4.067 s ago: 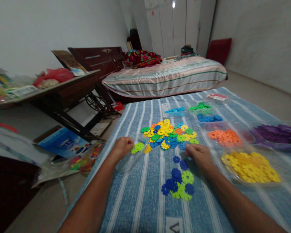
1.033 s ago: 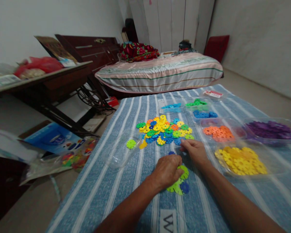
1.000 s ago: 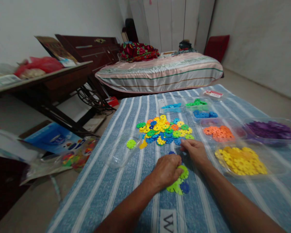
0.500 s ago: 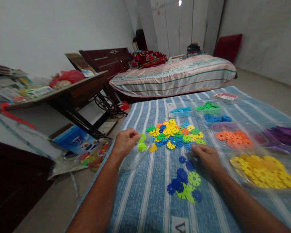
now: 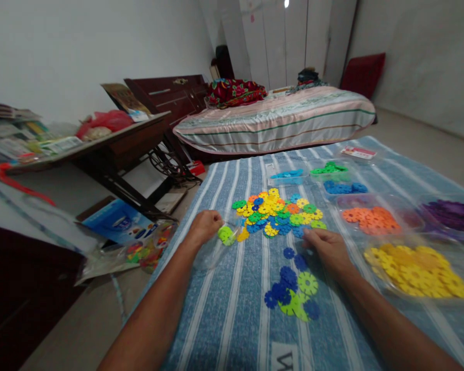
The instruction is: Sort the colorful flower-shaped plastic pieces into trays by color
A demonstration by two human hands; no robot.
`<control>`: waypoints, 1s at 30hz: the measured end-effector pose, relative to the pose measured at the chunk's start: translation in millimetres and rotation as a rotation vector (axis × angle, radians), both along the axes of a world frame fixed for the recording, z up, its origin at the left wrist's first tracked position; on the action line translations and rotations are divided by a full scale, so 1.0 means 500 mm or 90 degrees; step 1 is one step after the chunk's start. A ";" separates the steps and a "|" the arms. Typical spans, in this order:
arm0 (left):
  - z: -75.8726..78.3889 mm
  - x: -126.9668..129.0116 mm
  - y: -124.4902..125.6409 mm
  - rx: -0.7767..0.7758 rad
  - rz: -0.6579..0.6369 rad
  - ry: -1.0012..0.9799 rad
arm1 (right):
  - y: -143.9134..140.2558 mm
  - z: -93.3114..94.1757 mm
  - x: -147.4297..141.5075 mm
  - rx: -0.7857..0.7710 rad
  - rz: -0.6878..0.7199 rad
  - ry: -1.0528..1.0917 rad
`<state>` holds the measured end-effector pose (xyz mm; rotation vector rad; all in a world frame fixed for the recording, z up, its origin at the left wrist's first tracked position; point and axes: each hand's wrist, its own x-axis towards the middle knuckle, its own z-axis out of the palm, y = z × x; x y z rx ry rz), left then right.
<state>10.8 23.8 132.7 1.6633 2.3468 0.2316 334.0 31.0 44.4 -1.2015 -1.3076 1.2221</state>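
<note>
Down on the blue striped cloth [image 5: 232, 309] both bare hands rest among plastic snowflake discs. The left hand [image 5: 205, 226] is curled into a loose fist; its fingertips meet the lime-green discs [image 5: 226, 235] that lie just to its right, inside a clear plastic tray [image 5: 212, 255], though whether the grip actually pinches a disc cannot be told. A single yellow disc [image 5: 243, 235] lies just beyond those, further right. The right hand [image 5: 328, 248] lies knuckles up, fingers bent down onto the cloth, its fingertips at the near edge of the mixed pile of discs [image 5: 278, 212], which sits just ahead of it and between the two hands; nothing shows in its grip, and whether it holds a disc cannot be told. Just left of this hand are two loose blue discs [image 5: 294, 257], and nearer the body, below its wrist, a small cluster of blue and lime discs [image 5: 292, 296]. To its right stand clear trays of sorted pieces: yellow discs [image 5: 417, 265] closest, orange discs [image 5: 369, 219] ahead of that, purple discs [image 5: 454, 212] furthest right.
</note>
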 end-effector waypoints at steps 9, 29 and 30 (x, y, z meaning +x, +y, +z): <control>0.068 0.126 -0.074 0.202 -0.138 -0.017 | 0.011 -0.033 0.002 0.007 0.005 0.000; -0.062 0.320 -0.110 -0.179 -0.332 -0.011 | 0.008 -0.021 0.003 0.012 0.006 -0.007; -0.065 0.319 -0.109 -0.173 -0.327 -0.031 | 0.008 -0.020 0.003 0.012 0.008 -0.004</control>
